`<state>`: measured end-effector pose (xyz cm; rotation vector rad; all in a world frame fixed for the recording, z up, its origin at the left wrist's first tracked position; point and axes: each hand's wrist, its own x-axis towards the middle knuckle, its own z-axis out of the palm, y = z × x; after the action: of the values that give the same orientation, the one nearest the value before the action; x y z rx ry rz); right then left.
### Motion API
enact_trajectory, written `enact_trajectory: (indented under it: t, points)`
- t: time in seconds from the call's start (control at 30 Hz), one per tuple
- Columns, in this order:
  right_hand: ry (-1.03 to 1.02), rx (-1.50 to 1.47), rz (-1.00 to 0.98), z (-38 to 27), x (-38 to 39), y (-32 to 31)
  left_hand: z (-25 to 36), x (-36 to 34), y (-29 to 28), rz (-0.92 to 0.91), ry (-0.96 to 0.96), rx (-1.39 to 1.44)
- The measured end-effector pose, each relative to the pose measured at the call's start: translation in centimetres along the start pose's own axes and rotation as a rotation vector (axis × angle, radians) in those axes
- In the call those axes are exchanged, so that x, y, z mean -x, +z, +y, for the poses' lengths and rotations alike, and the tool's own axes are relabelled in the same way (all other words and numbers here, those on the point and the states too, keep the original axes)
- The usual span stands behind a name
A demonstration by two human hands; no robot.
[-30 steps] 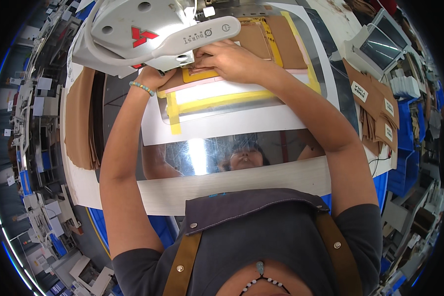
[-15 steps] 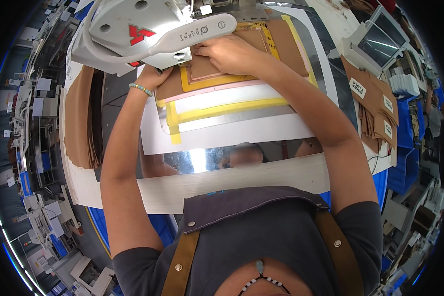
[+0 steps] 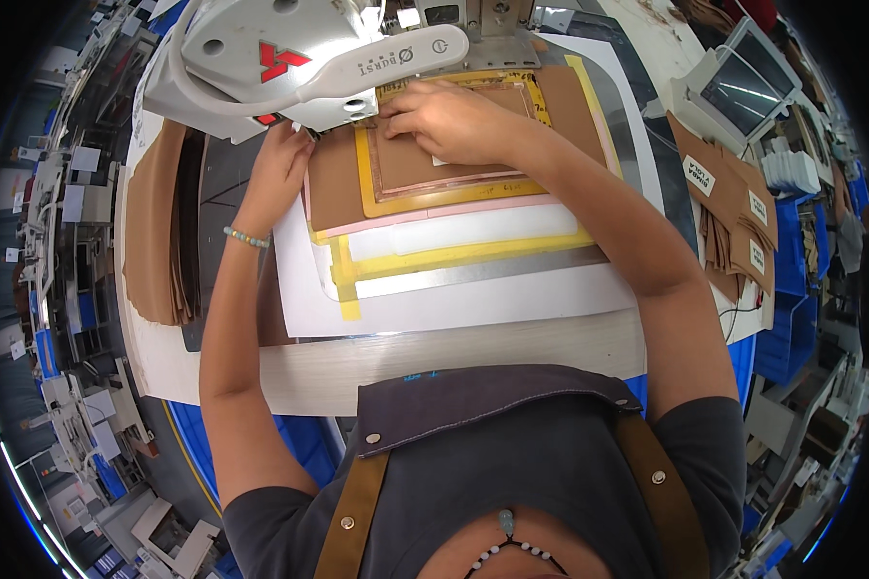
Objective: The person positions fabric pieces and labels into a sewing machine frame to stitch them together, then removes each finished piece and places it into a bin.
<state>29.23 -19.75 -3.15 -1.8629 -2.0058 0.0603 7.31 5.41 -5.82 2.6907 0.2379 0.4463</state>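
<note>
My right hand (image 3: 449, 124) lies on a brown panel (image 3: 406, 166), its fingers spread apart and slightly bent. A yellow frame (image 3: 369, 174) with a copper-coloured inner border surrounds that panel. Under the right palm a small white patch peeks out. My left hand (image 3: 282, 166) is beside the left edge of the larger brown sheet (image 3: 336, 198), fingers drawn together; what they hold, if anything, is hidden. Above both hands is a white sewing machine head (image 3: 251, 58) with a grey lamp arm (image 3: 386, 68). The needle area is out of sight.
Stacked brown pieces (image 3: 154, 232) stand at the left. On the right are a tilted screen (image 3: 748, 77), brown pieces with white labels (image 3: 729, 203) and a blue bin (image 3: 792, 328). White paper (image 3: 483, 314) and yellow tape (image 3: 434, 256) surround the work.
The framed panel, tape and white paper have slid toward me, covering most of the shiny plate strip. My left hand has drawn back and left; my right hand has shifted slightly nearer.
</note>
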Motion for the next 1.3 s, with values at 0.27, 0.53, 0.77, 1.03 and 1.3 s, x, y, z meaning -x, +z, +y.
enact_trajectory:
  t: [0.27, 0.53, 0.77, 1.03, 1.3]
  points:
    - [-0.088, -0.065, 0.049, -1.0, 1.2, 0.5, 4.6, 3.2, -2.1, 0.024, 0.107, 0.024]
    - [0.011, 0.042, -0.03, -1.4, 4.9, -3.0, 11.0, 1.8, -0.8, -0.089, 0.319, -0.004]
    - [0.185, 0.22, 0.04, 0.6, 12.6, -5.2, 11.6, 0.9, 1.1, -0.188, 0.341, -0.134]
    - [0.211, 0.446, 0.002, -0.8, 12.4, -4.2, 11.7, 0.5, 1.5, -0.2, 0.34, -0.16]
    - [0.232, 0.488, -0.041, -1.4, 11.5, -3.8, 12.0, 0.2, 2.0, -0.161, 0.335, -0.238]
